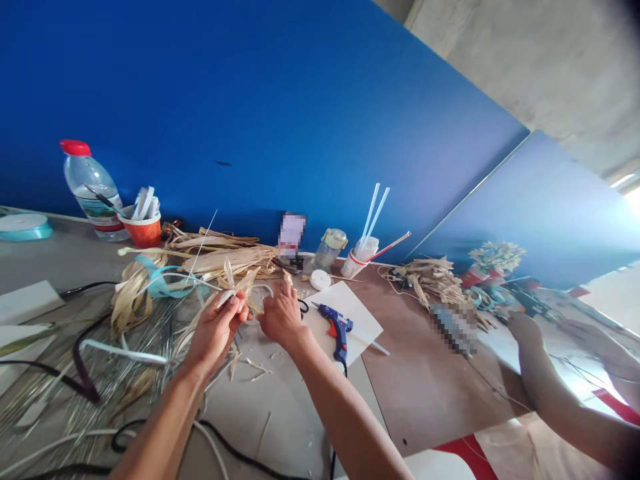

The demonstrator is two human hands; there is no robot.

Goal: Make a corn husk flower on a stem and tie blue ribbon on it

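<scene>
My left hand is closed in a pinch on a pale dried corn husk, whose pointed strips spread upward above the fingers. Just to its right is my right hand, its back toward me and its fingers curled; whatever it grips is mostly hidden, though a bit of husk shows at its fingertips. A black loop shows beside the right hand; its kind is unclear. On a white sheet to the right lies a blue hot glue gun. Dried husks are heaped behind both hands.
Thin wires and cables clutter the left side. Behind stand a water bottle, a red cup, a glass jar and a cup of glue sticks. Another person's arm reaches in at right. A blue partition rises behind.
</scene>
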